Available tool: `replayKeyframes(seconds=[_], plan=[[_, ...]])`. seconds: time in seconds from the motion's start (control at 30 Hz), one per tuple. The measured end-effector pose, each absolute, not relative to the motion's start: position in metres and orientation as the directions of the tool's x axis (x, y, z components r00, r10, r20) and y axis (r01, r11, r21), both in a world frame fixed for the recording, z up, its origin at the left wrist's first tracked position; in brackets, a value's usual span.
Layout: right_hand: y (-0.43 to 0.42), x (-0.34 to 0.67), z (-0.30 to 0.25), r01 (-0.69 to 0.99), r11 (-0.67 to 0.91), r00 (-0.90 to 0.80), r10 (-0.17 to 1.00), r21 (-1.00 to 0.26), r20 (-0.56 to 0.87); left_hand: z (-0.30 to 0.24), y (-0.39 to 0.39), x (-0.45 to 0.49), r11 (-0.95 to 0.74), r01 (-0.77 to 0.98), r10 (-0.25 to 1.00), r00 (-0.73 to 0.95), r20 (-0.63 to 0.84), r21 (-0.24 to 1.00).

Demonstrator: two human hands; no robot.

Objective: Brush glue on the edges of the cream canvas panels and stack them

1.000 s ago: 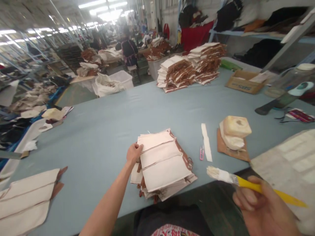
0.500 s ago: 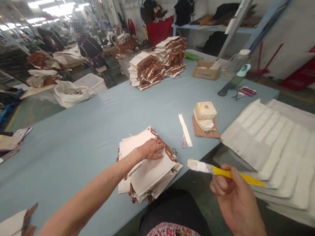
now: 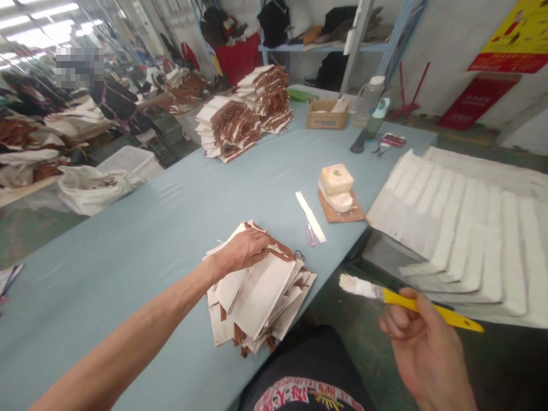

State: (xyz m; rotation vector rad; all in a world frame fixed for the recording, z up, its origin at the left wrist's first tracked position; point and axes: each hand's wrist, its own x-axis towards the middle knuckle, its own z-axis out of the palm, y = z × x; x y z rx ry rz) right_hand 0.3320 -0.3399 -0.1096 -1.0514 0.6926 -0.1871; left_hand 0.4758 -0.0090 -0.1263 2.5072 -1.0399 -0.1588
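My left hand (image 3: 243, 251) rests on top of a stack of cream fabric pieces with brown trim (image 3: 261, 294) near the front edge of the blue-grey table (image 3: 149, 228); its fingers curl over the top pieces and grip them. My right hand (image 3: 428, 351) is held off the table's edge, low at the right, closed on a yellow-handled brush (image 3: 411, 302) whose white bristles point left toward the stack.
A cream block on a brown board (image 3: 338, 191), a white strip (image 3: 310, 216) and pink snips (image 3: 309, 235) lie right of the stack. Overlapping white padded pieces (image 3: 462, 228) lie at the right. Taller fabric stacks (image 3: 244, 117), a cardboard box (image 3: 327, 114) and bottles (image 3: 370, 111) stand at the back. A person works far left.
My left hand went from the stack's left edge onto its top and now curls over the upper pieces, which have skewed. The view has swung right; the brush stays in my right hand.
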Motion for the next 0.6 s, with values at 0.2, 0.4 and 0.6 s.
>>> replayKeyframes(seconds=[0.2, 0.4, 0.6], plan=[[-0.313, 0.351, -0.093, -0.077, 0.427, 0.864, -0.422, -0.901, -0.273, -0.060, 0.029, 0.417, -0.741, -0.610, -0.603, 0.789, 0.122, 0.282], [-0.289, 0.374, -0.080, -0.075, 0.497, 0.934, -0.269, -0.865, -0.235, -0.028, 0.052, 0.323, -0.846, -0.194, -0.109, 0.975, 0.196, 0.497], [-0.261, 0.374, -0.080, -0.233, 0.492, 0.940, -0.108, -0.839, -0.324, -0.069, 0.067, 0.261, -0.725, 0.148, 0.176, 0.984, -0.026, 0.672]])
